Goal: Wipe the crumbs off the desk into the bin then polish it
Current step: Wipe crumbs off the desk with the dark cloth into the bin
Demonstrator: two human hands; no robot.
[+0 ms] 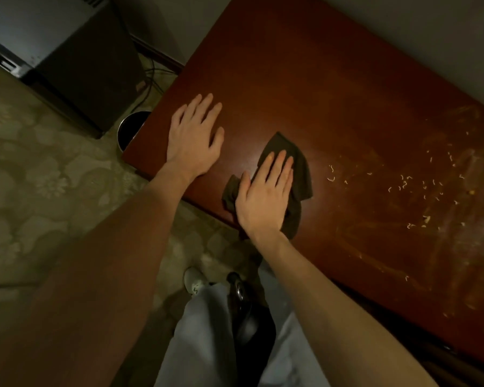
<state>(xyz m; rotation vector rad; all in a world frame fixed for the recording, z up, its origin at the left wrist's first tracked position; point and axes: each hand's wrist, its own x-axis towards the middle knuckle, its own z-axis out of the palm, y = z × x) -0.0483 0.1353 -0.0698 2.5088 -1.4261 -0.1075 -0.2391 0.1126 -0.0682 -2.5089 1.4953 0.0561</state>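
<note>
The bin (130, 129) stood on the floor at the desk's (305, 79) left end. The left hand (193, 141) lay spread flat on the desk; the right hand (266, 196) pressed a dark cloth (299, 169) with straight fingers. Crumbs (408, 185) lay scattered rightward, unswept; wiping seemed barely begun, polishing undone.

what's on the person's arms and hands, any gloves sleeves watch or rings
No gloves: the left hand and right hand are bare, with no rings showing. No watch or band at either wrist. No sleeves in view; both forearms are uncovered.
</note>
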